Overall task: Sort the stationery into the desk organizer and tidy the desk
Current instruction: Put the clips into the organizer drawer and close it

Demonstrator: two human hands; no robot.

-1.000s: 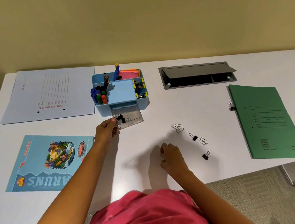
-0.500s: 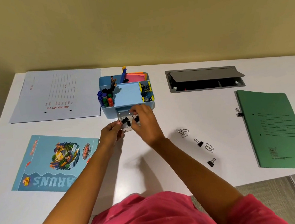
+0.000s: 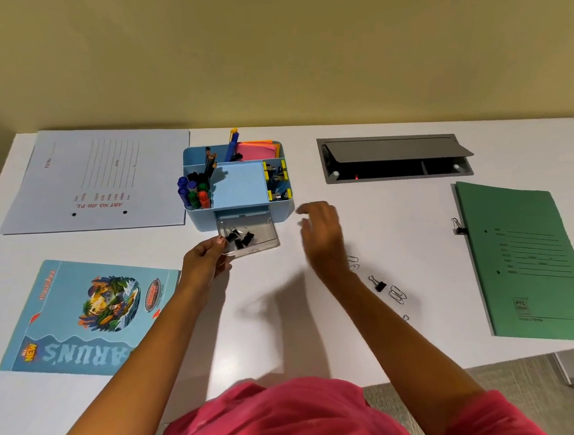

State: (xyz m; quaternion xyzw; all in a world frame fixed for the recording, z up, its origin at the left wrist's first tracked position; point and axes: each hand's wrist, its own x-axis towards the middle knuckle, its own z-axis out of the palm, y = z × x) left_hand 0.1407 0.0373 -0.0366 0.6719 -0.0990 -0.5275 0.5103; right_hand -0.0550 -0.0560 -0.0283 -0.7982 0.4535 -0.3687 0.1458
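A light blue desk organizer (image 3: 238,188) stands mid-desk with markers, pencils, sticky notes and yellow clips in its compartments. Its clear drawer (image 3: 261,236) is pulled out and holds several black binder clips (image 3: 239,238). My left hand (image 3: 206,261) pinches the drawer's front left corner. My right hand (image 3: 321,231) hovers just right of the drawer, fingers relaxed and holding nothing. On the desk to the right lie a black binder clip (image 3: 378,284) and silver paper clips (image 3: 397,294), with more paper clips (image 3: 353,263) partly hidden by my right forearm.
A pale blue file (image 3: 97,179) lies back left, an illustrated blue booklet (image 3: 87,315) front left. A green folder (image 3: 529,263) lies at the right with a binder clip (image 3: 458,228) on its left edge. A grey cable hatch (image 3: 394,157) is open at the back.
My right hand carried a binder clip from the desk to the drawer, let it go there, and has now drawn back to the right. My left hand kept its hold on the drawer.
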